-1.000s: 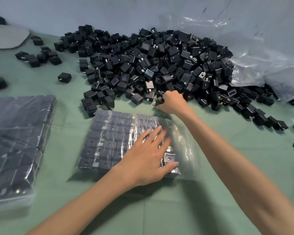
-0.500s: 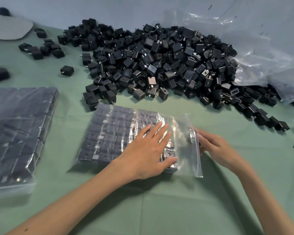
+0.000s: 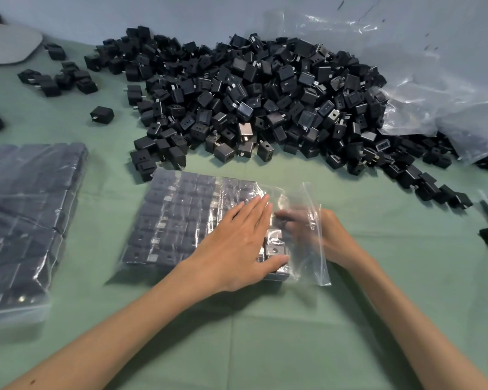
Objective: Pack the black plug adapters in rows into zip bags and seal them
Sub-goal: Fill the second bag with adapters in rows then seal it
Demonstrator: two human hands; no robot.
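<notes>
Hands first: left hand (image 3: 237,246) lies flat on top of the zip bag (image 3: 313,260), fingers straight and close together, pressing on the rows of black adapters (image 3: 175,212) inside. Right hand (image 3: 333,235) is poked into the bag's open mouth on the right, fingers showing through the plastic, but it's so blurred I honestly can't tell if it's got anything. Bag lies on the green cloth (image 3: 293,333), just in front of the big loose pile (image 3: 265,94). Off to the left a filled bag (image 3: 26,215) lies flat, and crumpled clear plastic (image 3: 434,102) sits at the pile's right end.
</notes>
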